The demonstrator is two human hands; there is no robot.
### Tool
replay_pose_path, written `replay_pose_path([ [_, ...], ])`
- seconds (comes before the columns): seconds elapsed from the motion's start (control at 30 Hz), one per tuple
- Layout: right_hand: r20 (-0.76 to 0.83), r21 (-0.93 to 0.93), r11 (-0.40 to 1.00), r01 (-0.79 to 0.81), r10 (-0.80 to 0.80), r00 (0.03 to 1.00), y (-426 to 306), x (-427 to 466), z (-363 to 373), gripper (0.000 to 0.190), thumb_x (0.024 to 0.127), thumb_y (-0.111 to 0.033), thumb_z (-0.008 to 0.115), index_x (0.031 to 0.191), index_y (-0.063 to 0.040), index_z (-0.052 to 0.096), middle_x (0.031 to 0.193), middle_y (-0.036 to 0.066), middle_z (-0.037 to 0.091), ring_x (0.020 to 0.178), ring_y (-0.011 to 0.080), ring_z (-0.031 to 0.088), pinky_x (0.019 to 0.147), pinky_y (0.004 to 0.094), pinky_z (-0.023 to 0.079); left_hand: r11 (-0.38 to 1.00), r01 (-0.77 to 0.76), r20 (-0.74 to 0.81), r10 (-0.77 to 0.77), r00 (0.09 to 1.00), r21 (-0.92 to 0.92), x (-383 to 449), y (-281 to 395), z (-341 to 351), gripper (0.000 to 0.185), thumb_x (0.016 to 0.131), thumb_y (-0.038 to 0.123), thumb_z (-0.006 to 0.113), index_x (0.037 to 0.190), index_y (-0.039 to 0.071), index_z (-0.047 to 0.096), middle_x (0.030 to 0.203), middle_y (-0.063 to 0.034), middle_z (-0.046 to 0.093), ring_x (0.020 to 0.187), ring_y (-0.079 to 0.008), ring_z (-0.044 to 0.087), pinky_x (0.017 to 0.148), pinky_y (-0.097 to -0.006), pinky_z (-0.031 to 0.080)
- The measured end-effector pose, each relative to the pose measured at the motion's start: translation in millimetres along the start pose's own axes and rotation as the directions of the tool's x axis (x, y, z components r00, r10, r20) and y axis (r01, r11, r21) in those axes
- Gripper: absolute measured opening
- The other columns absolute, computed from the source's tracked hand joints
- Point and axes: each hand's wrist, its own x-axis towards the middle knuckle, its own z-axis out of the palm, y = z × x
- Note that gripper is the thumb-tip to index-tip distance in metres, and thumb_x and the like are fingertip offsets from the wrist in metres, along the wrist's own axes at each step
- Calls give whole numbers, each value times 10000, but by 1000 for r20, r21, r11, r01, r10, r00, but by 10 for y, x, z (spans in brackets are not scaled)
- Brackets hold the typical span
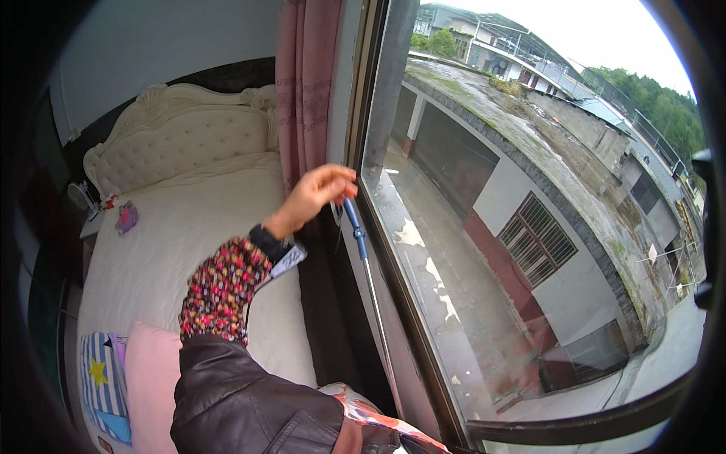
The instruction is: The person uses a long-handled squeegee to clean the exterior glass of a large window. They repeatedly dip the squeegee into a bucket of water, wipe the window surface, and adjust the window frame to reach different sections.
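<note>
My left hand (324,190), in a patterned cuff with a dark wristband, is raised at the window's edge with its fingers curled. Just below the fingertips begins the blue handle (358,232) of a thin metal pole; whether the fingers grip its top end cannot be told. The pole's shaft (379,318) slants down along the inner side of the dark window frame (397,284). A small tag or card (288,260) bearing a printed code hangs by the wrist. My right hand is out of view.
On the left a bed with a tufted cream headboard (187,139) holds a pink pillow (148,374), a striped cushion (102,369) and a purple toy (127,218). Pink curtains (309,85) hang beside the window. A small fan (82,196) stands beyond the bed. Outside are a courtyard and buildings.
</note>
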Motion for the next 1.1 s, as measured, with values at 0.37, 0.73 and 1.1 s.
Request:
replay_pose_path([
  [0.37, 21, 28, 1000, -14, 14, 1000, -132, 417, 134, 316, 818, -316, 636, 831, -3, 602, 714, 208, 587, 708, 307, 601, 591, 381, 455, 885, 83, -467, 160, 870, 458, 2246, -1008, -707, 570, 932, 396, 474, 1304, -33, 417, 1253, -223, 520, 1161, -281, 512, 973, -354, 392],
  [0.73, -35, 113, 973, -200, 205, 978, -160, -225, 918, 307, 826, -307, 624, 850, -1, 610, 741, 241, 592, 750, 358, 627, 597, 386, 466, 994, 102, -311, -112, 944, -49, 2690, -1170, -992, 685, 941, 584, 305, 1352, 41, 368, 1351, -93, 428, 1199, -179, 408, 1003, -323, 308],
  [1.1, 26, 125, 957, -260, 259, 966, -475, -524, 743, 328, 866, -270, 584, 755, 37, 556, 615, 208, 534, 516, 179, 533, 499, 367, 399, 988, -59, -38, 54, 998, -140, 1823, -536, -151, 592, 962, 542, 302, 1271, 72, 487, 1147, -30, 561, 1051, -132, 516, 957, -292, 372],
])
